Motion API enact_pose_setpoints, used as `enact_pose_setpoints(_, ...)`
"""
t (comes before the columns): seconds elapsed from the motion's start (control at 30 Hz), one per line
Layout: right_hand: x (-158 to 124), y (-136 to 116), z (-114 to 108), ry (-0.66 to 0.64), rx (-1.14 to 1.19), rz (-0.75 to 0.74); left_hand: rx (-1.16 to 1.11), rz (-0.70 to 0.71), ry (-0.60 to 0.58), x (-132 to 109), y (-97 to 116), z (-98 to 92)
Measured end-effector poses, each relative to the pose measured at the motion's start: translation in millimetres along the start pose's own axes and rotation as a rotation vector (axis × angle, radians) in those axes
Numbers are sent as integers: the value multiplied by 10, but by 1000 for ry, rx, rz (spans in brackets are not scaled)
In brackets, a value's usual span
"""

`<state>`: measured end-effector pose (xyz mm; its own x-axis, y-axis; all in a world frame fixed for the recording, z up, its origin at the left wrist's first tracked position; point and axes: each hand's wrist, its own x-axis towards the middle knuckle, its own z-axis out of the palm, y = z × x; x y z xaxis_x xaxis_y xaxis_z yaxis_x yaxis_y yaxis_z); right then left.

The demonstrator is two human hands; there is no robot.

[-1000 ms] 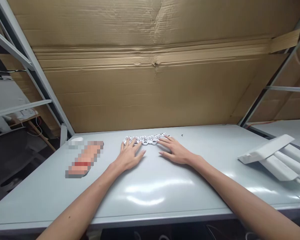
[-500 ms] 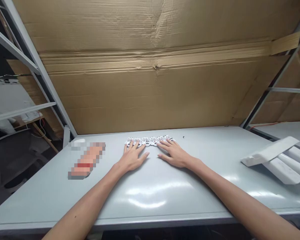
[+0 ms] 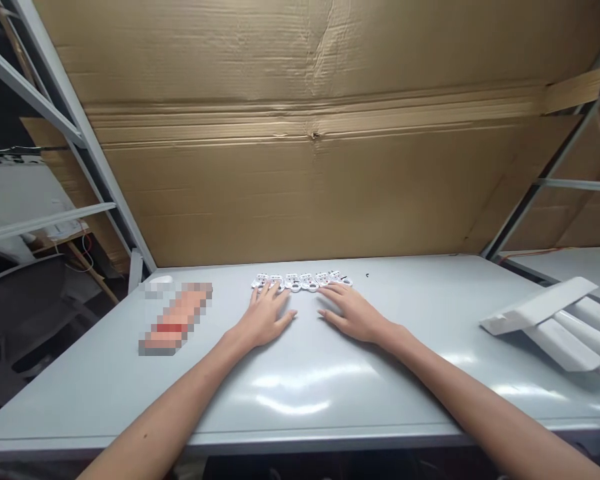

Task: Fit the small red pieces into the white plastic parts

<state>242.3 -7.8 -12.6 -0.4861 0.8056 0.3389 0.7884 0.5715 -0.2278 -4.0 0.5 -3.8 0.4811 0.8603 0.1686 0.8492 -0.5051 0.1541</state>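
Observation:
Several small white parts with ring-shaped ends lie side by side in a row near the back of the grey-white table. My left hand rests flat with fingers apart, its fingertips at the left parts of the row. On the other side, my right hand lies palm down, thumb spread, fingertips at the near edge of the right parts. Neither hand is closed round anything. Fingertips partly cover some of the parts.
A blurred-out orange and red item lies at the left, with a small white object behind it. White elongated pieces are stacked at the right. Cardboard stands behind the table, between metal frame posts. A tiny black bit lies at the back.
Both hands have drawn back slightly toward me, so more of the white parts shows. The view has shifted a little.

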Motion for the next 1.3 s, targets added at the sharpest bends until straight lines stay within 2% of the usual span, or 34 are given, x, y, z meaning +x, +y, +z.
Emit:
enact_pose_setpoints(0.07,-21,-19,-48,-37,55,-73,-19,75,46,-30,13,-14)
enact_pose_setpoints(0.17,-42,-34,-81,-88,67,-99,-78,184,96,-57,43,-33)
enact_pose_setpoints(0.3,-64,-48,-82,-173,60,-49,-86,251,25,-80,90,-44)
enact_pose_setpoints(0.57,-67,-89,-111,-253,64,20,-7,264,-20,-104,164,-88)
enact_pose_setpoints(1.07,-14,-89,-174,-249,74,-6,27,271,-46,-92,175,-94)
enact_pose_setpoints(1.3,-27,-91,-184,-254,60,-13,-42,246,-53,-92,134,-70)
